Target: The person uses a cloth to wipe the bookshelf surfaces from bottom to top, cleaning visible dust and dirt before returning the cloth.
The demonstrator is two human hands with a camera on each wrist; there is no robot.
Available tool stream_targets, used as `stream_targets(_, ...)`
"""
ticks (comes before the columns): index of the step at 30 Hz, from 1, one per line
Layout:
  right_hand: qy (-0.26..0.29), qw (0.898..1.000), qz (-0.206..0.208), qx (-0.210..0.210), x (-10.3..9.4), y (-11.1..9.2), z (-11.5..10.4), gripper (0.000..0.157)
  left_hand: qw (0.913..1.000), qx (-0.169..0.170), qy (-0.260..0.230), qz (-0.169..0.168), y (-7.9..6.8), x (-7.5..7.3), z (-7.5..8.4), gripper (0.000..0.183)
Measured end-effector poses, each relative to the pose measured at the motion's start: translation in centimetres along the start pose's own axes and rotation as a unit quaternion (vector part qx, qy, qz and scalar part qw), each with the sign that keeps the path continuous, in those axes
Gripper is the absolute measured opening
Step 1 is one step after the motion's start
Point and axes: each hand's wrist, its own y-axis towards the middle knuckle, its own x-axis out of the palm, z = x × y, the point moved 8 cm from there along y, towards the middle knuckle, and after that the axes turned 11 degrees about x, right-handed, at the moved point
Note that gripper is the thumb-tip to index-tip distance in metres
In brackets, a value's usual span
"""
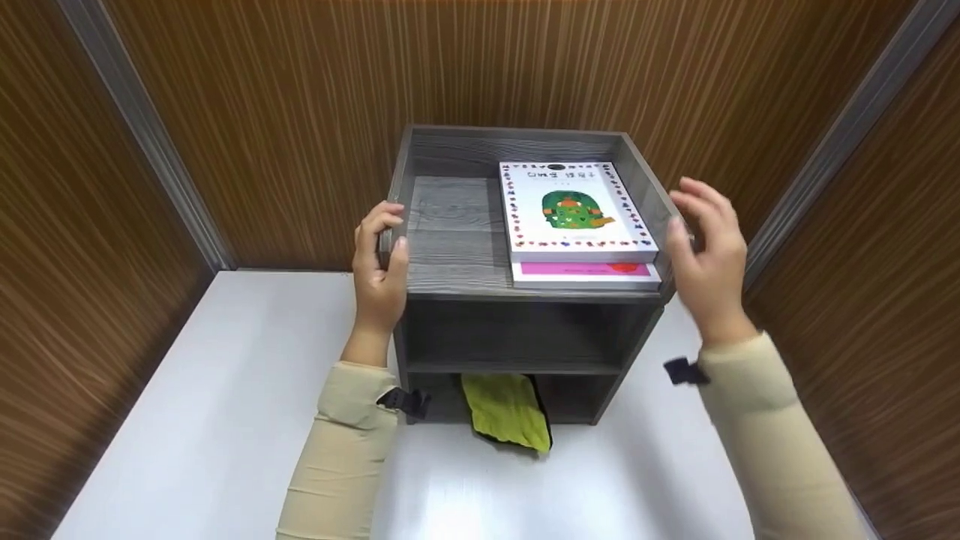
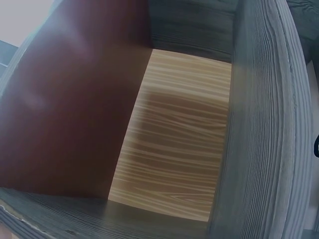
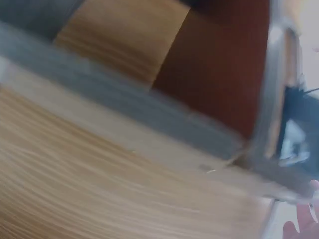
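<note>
A small grey wood-grain shelf unit (image 1: 450, 294) stands against the back wall. My left hand (image 1: 380, 270) grips the front of its left top side panel, the panel's edge between thumb and fingers. Beside the right top side panel, my right hand (image 1: 709, 247) has its fingers spread and loosely bent, holding nothing. A white book with a green picture (image 1: 576, 214) lies in the tray-like top, toward the right. Under it a second book with a pink cover (image 1: 555, 270) sticks out at the front. In the right wrist view, fingertips (image 3: 304, 219) show at the lower right corner.
A yellow-green cloth (image 1: 506, 409) hangs out of the bottom compartment onto the white floor (image 1: 247, 360). Brown striped walls (image 1: 300, 112) enclose the unit at the back and both sides. The left wrist view shows grey panels (image 2: 264, 119) framing a brown surface.
</note>
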Motion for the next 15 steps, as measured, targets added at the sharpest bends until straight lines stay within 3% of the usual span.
stream_targets(2, 0.025, 0.998, -0.036, 0.044, 0.4, 0.8, 1.8, 0.022, 1.0000, 0.001, -0.001, -0.001, 0.0, 0.3, 0.0, 0.019)
stream_targets(5, 0.109, 0.988, -0.064, 0.085, 0.8, 1.1, 3.8, 0.024, 1.0000, 0.002, -0.006, 0.000, 0.0, 0.5, 0.1, 0.019)
stream_targets(7, 0.176, 0.979, -0.058, 0.083, 0.9, 0.9, 4.7, 0.028, 1.0000, 0.003, -0.009, 0.001, 0.2, 0.6, 0.2, 0.020)
stream_targets(10, 0.236, 0.968, -0.027, 0.083, 0.8, 0.5, 6.1, 0.030, 0.9999, 0.005, -0.015, 0.000, 0.3, 0.7, 0.2, 0.020)
stream_targets(15, 0.255, 0.964, -0.008, 0.075, 0.8, 0.1, 7.5, 0.028, 0.9999, 0.002, -0.009, -0.011, 0.4, 0.6, 0.2, 0.021)
